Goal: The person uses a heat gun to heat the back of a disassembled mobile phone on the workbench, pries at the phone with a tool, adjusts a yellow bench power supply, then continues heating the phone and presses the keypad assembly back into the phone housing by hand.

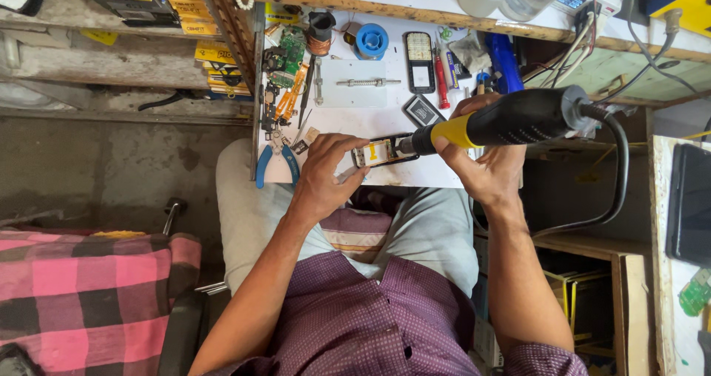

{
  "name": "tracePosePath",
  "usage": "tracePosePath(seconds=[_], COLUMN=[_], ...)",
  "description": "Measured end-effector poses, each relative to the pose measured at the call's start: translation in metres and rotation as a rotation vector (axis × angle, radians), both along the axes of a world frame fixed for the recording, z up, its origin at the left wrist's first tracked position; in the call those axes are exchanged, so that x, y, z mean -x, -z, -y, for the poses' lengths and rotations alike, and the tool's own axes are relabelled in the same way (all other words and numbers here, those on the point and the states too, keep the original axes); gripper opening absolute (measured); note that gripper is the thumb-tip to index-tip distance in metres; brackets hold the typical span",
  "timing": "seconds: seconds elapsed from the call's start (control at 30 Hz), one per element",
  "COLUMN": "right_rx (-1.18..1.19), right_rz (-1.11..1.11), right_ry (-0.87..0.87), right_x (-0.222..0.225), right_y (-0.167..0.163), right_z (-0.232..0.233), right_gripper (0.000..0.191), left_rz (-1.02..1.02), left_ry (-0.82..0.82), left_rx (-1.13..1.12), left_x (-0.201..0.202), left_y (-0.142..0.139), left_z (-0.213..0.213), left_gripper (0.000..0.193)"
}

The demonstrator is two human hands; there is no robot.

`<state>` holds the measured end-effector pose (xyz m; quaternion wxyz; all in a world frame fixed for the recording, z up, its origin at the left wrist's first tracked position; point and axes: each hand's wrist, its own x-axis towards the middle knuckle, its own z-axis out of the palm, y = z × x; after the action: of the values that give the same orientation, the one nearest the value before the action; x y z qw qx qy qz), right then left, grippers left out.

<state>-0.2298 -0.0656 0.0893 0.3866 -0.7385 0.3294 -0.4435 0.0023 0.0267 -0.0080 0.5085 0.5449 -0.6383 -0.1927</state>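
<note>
The right hand (485, 161) grips a black-and-yellow hot-air tool (511, 118), its nozzle at an opened phone (381, 152) on the white desk (348, 113). The left hand (326, 172), fingers curled, steadies the phone's near end. Blue-handled pliers (275, 161) lie beside it.

My left hand (326, 170) rests on the near edge of the workbench (348, 121), just left of the opened phone (379, 152). My right hand (485, 165) holds the hot-air tool (503, 121) right of it, nozzle touching the phone. Pliers (272, 161) lie left of my left hand. A phone frame (419, 61) and tape roll (372, 41) lie farther back
</note>
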Motion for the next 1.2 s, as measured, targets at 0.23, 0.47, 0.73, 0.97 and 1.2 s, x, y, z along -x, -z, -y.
tracePosePath(seconds=[0.23,0.47,0.73,0.97,1.2], right_rx=[0.022,-0.016,-0.008,-0.009,0.038], right_rz=[-0.034,-0.013,-0.012,-0.010,-0.019], right_ry=[0.002,0.005,0.008,-0.006,0.002], right_x=[-0.0008,-0.0033,-0.0025,-0.0012,-0.0012], right_y=[0.0010,0.0006,-0.0006,0.0024,0.0035], right_z=[0.0009,-0.0004,-0.0001,0.0010,0.0013], right_gripper=[0.035,0.036,0.037,0.036,0.035], left_rz=[-0.013,-0.003,-0.004,-0.001,-0.016], left_ry=[0.000,-0.001,-0.005,0.005,0.008], left_rx=[-0.012,-0.021,-0.019,-0.012,-0.025], left_x=[-0.0001,-0.0007,-0.0001,-0.0008,-0.0012], left_y=[0.0002,0.0000,0.0013,0.0006,-0.0002], left_z=[-0.0004,-0.0002,-0.0004,0.0001,-0.0007], left_gripper=[0.045,0.045,0.045,0.045,0.046])
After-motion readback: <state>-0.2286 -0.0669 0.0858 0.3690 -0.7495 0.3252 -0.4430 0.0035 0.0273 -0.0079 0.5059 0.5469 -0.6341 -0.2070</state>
